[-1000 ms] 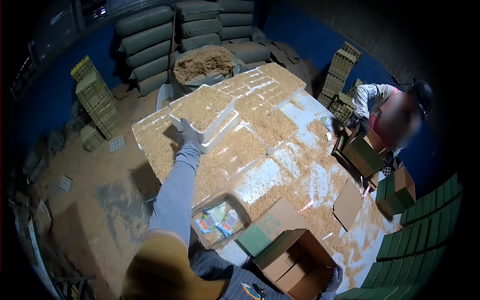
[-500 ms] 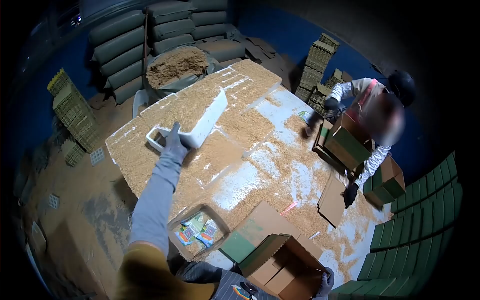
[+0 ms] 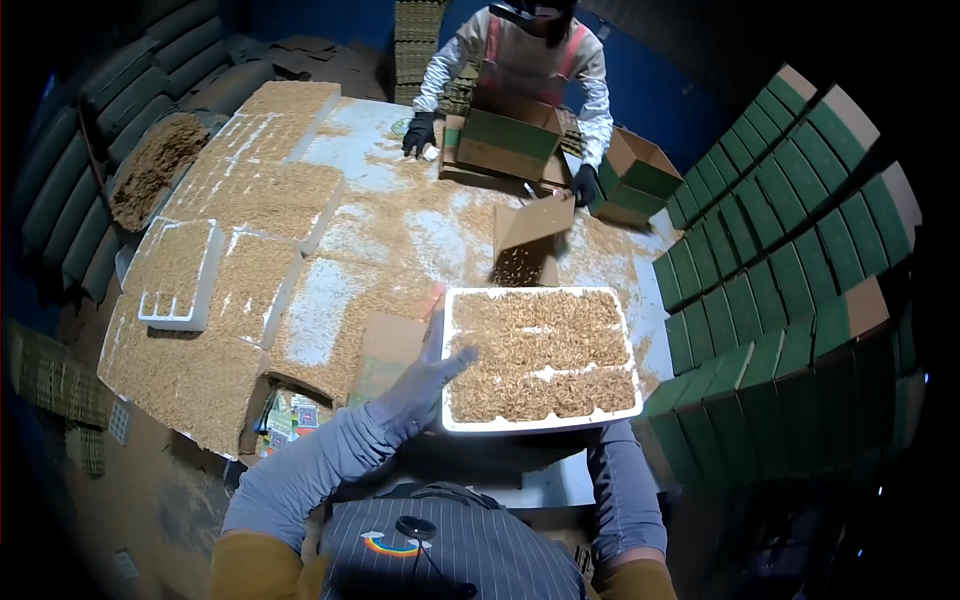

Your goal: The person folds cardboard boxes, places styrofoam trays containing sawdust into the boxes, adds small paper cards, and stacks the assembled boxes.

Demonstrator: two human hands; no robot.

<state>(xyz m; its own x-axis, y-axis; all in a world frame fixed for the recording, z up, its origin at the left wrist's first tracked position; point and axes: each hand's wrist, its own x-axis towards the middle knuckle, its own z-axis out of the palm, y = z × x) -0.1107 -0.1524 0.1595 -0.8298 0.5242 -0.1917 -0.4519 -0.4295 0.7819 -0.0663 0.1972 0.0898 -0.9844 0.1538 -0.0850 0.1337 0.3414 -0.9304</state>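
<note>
My gloved left hand grips the left edge of a white foam tray filled with brown husks, its thumb over the rim. The tray is held level above the table's near edge. My right forearm reaches beneath the tray, which hides the right hand. Under the tray, mostly covered, is a dark open space where the cardboard box stood. To the left, another white tray of husks rests on the husk-covered trays. A flat piece of cardboard with green print lies left of my left hand.
Across the table, a co-worker in black gloves tilts a cardboard sheet, husks falling from it. An open box stands before them. Green boxes fill the right. A box with colourful packets is lower left.
The view has swung right. My left hand has brought the husk-filled tray off the stack and toward me; my right hand has gone from the open box's edge to beneath it. The co-worker has lifted a cardboard sheet.
</note>
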